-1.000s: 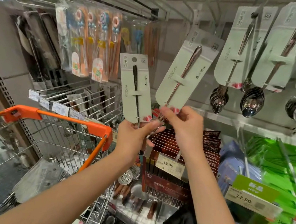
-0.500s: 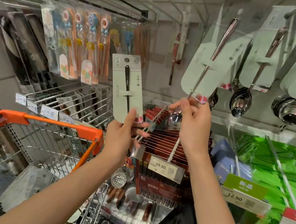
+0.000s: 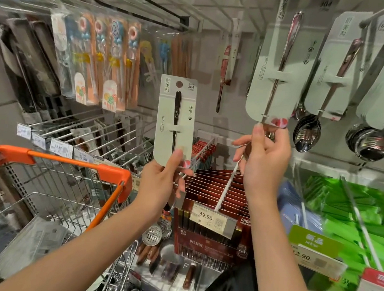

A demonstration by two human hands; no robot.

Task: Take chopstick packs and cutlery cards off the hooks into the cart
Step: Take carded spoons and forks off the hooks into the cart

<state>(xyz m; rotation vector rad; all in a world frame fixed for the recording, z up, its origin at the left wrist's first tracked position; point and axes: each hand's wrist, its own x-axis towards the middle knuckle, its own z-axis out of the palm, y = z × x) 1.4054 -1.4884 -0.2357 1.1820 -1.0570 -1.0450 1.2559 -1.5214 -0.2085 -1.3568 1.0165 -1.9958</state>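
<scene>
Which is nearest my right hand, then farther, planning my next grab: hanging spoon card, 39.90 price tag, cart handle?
1. Hanging spoon card, touching the fingertips of the right hand, above.
2. 39.90 price tag, below, slightly left.
3. Cart handle, far left.

I have a single view, from the camera on the person's head, wide-angle, so straight rails bend toward the edges. It faces forward and slightly down into a shop rack, close enough that both forearms rise from the bottom edge. The left hand (image 3: 163,180) and right hand (image 3: 264,157) sit near centre, the orange-handled cart (image 3: 61,162) at lower left.
</scene>
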